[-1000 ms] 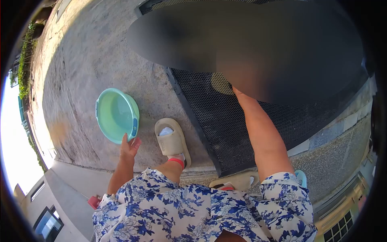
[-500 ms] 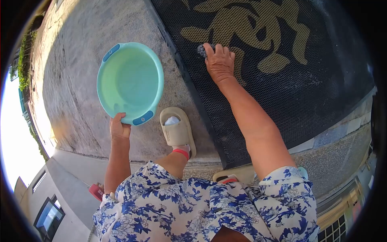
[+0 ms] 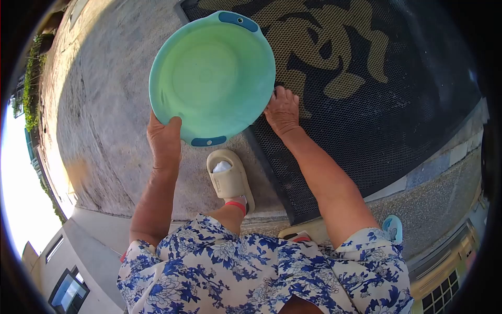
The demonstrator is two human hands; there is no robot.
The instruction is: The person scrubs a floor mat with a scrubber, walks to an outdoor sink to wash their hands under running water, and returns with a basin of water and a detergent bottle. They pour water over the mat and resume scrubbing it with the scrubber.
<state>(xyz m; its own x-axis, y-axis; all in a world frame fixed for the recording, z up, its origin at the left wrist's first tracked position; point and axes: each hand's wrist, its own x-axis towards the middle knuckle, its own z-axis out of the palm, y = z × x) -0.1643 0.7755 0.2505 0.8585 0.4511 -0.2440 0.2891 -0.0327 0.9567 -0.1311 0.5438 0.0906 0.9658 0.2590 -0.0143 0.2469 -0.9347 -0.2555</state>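
Note:
My left hand (image 3: 166, 137) grips the near-left rim of a light green plastic basin (image 3: 209, 73), thumb over the edge. The basin has blue handle patches and is held up with its inside facing me; it looks empty. My right hand (image 3: 284, 108) is at the black mesh mat (image 3: 355, 125) with gold lettering, its fingers curled down beside the basin's right rim. Half a second ago a grey scouring pad showed under those fingers; now the basin's rim hides that spot.
My foot in a beige slipper (image 3: 230, 175) stands on the concrete ground (image 3: 115, 99) below the basin. A light blue slipper (image 3: 392, 228) lies at the right. A stone ledge (image 3: 434, 201) runs along the mat's near side.
My left hand has brought the basin up and to the right, so it now covers the mat's left edge. My right hand has shifted slightly down and left.

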